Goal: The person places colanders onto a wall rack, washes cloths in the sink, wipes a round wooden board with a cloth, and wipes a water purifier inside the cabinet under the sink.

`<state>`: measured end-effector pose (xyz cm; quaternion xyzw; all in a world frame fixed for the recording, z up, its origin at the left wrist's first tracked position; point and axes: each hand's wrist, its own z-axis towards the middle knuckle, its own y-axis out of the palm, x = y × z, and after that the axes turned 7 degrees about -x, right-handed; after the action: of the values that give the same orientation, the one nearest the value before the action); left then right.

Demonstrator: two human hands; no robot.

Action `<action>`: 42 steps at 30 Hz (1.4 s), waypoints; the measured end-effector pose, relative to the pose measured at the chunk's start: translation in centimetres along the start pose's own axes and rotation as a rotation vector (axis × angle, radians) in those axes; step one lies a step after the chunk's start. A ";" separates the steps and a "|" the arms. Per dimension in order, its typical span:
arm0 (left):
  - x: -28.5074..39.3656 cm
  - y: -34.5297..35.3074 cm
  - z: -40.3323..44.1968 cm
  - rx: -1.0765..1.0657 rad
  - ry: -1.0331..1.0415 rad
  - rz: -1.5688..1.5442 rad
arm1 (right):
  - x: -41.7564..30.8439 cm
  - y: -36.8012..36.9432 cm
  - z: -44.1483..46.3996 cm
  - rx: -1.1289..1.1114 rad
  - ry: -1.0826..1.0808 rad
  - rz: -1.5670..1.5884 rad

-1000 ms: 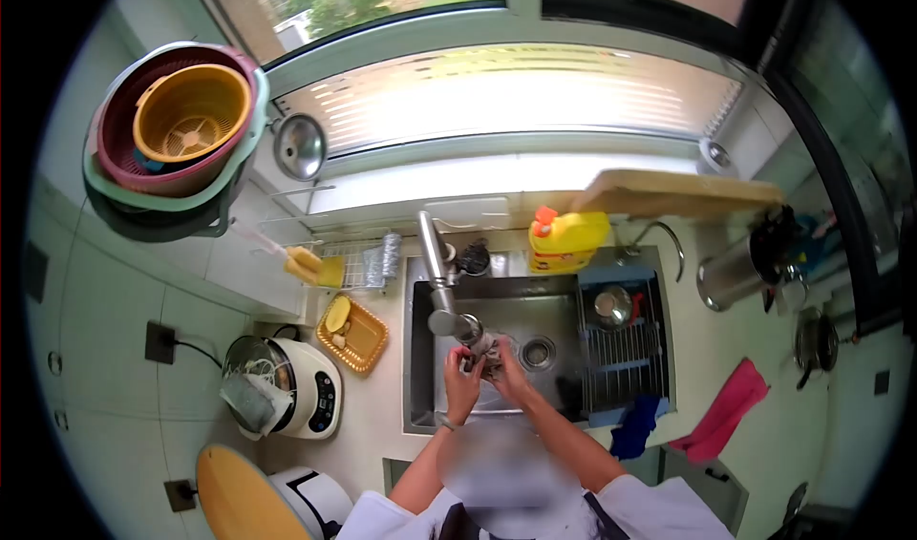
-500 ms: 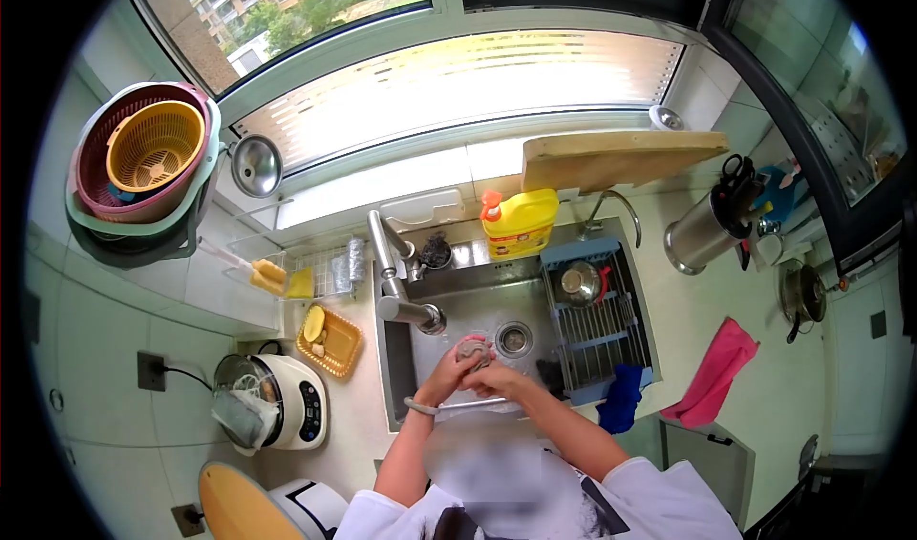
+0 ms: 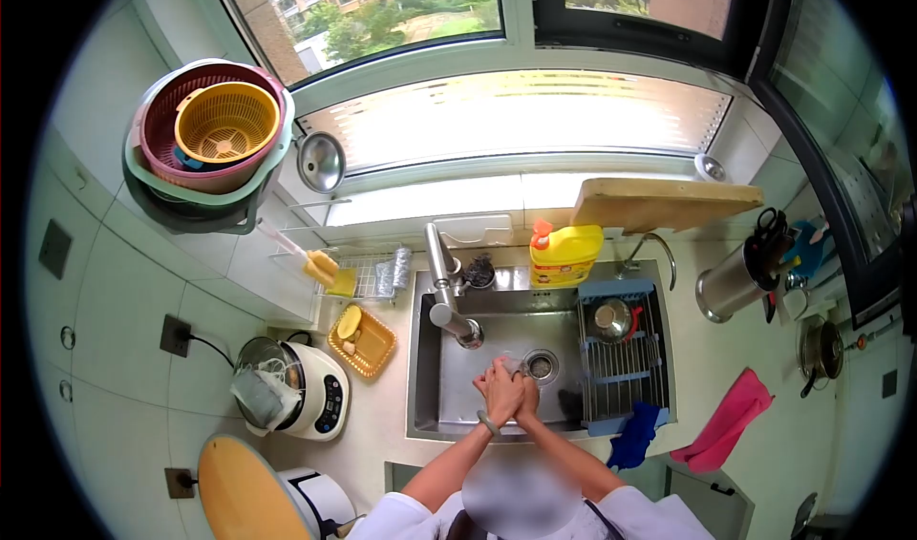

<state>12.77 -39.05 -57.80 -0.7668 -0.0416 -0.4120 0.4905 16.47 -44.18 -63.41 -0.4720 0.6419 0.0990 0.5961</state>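
Note:
Both hands are pressed together low over the stainless steel sink [image 3: 449, 392], just in front of the faucet [image 3: 451, 301]. My left hand [image 3: 498, 390], with a pale band at its wrist, has its fingers bent over the other hand. My right hand [image 3: 526, 402] is tucked against it, its fingers mostly hidden. A small greyish patch shows at the fingertips, too blurred to name. The drain [image 3: 541, 366] lies right beside the fingers. To the right, a metal bowl or lid with a red handle [image 3: 612, 321] rests in the blue-edged drying rack [image 3: 621, 378].
Behind the sink stand a yellow detergent jug [image 3: 565, 255] and a wooden cutting board [image 3: 659, 206]. On the left are an orange basket [image 3: 374, 349] holding food pieces and a white cooker [image 3: 325, 392]. Blue [image 3: 636, 435] and pink [image 3: 731, 421] cloths hang at the front edge.
The whole view has shifted, so things sit further right and lower. A grey lump seen between my hands earlier is now mostly covered, and the hands are clasped closer together.

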 end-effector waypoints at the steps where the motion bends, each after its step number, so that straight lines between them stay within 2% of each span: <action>1: 0.2 -0.7 0.2 -0.077 0.030 0.015 | 0.3 -0.1 0.3 -0.012 -0.046 0.015; 2: 0.5 -2.0 0.4 -0.197 0.099 0.062 | -0.2 -1.5 1.1 0.017 -0.299 0.049; 3: 0.9 -4.1 0.6 -0.191 0.091 0.053 | -1.0 -2.9 1.8 0.032 -0.554 0.076; 5: 2.2 -8.5 1.5 -0.847 -0.047 -0.795 | -3.2 -7.6 0.1 -1.013 0.389 1.054; 6: 3.4 -9.3 1.8 -0.834 0.006 -1.014 | -8.2 -9.9 -1.7 -1.018 0.440 1.117; 7: 4.4 -9.8 2.0 -0.833 0.006 -1.018 | -10.2 -10.6 -2.3 -1.019 0.443 1.114; 9: 7.1 -10.6 2.5 -1.042 0.037 -1.546 | -12.6 -11.1 -3.1 -1.456 0.321 1.455; 10: 9.8 -12.0 1.7 -1.011 0.019 -1.641 | -13.5 -10.9 -3.6 -1.561 0.290 1.578; 11: 10.4 -12.0 1.8 -1.011 0.021 -1.643 | -14.2 -10.8 -3.8 -1.560 0.290 1.575; 13: 11.1 -12.1 2.2 -1.307 0.312 -1.941 | -15.2 -11.0 -4.4 -1.672 0.214 1.798; 14: 12.3 -13.7 1.6 -1.111 0.156 -1.777 | -15.6 -11.8 -4.5 -1.709 0.252 1.838; 15: 12.9 -14.2 1.9 -1.114 0.158 -1.777 | -15.9 -12.9 -4.4 -1.708 0.250 1.836; 17: 13.5 -14.6 2.4 -0.995 0.176 -1.376 | -16.4 -14.8 -4.3 -1.378 0.535 1.445; 18: 13.7 -14.1 2.4 -0.908 0.111 -1.284 | -16.6 -15.1 -4.4 -1.209 0.610 1.349; 19: 13.5 -13.5 2.5 -0.913 0.107 -1.285 | -16.2 -14.9 -4.3 -1.204 0.613 1.353; 22: 12.5 -11.8 2.9 -0.758 0.123 -1.107 | -14.6 -13.6 -3.7 -0.848 0.513 1.024; 23: 12.1 -11.3 3.0 -0.761 0.120 -1.108 | -14.3 -13.2 -3.6 -0.846 0.517 1.026; 25: 11.3 -10.1 3.3 -0.662 0.131 -1.055 | -13.6 -12.2 -3.0 -0.621 0.471 0.791; 26: 11.1 -9.6 3.3 -0.663 0.126 -1.057 | -12.8 -11.2 -2.8 -0.622 0.476 0.790; 28: 10.7 -8.6 3.4 -0.492 0.106 -0.886 | -10.6 -8.7 -2.4 -0.299 0.187 0.534; 29: 10.2 -8.0 3.5 -0.494 0.102 -0.887 | -9.7 -7.8 -2.2 -0.299 0.192 0.535; 31: 8.9 -6.5 3.4 -0.360 0.101 -0.779 | -8.0 -6.4 -2.0 -0.055 -0.056 0.386; 32: 8.5 -5.9 3.4 -0.365 0.096 -0.778 | -7.0 -5.8 -1.9 -0.055 -0.050 0.387; 34: 7.7 -5.0 3.1 -0.218 0.131 -0.692 | -5.5 -5.0 -1.8 0.027 -0.019 0.126; 35: 7.6 -4.6 3.1 -0.221 0.126 -0.692 | -5.6 -4.9 -1.9 0.025 -0.014 0.126; 38: 7.0 -3.3 2.9 -0.107 0.042 -0.721 | -5.1 -4.2 -1.9 0.100 -0.009 -0.012; 40: 5.9 -1.9 3.4 -0.022 -0.167 -0.702 | -3.5 -3.3 -1.3 0.150 0.053 -0.065; 41: 4.1 -0.3 4.0 -0.020 -0.165 -0.704 | -3.9 -3.5 -1.4 0.151 0.050 -0.066; 42: 1.7 1.6 4.8 -0.050 -0.195 -0.665 | -4.6 -3.9 -1.6 0.073 0.136 -0.059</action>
<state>17.47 -36.66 -58.73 -0.7586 -0.3258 -0.4752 0.3042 17.50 -45.14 -57.28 -0.4744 0.6699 0.0258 0.5705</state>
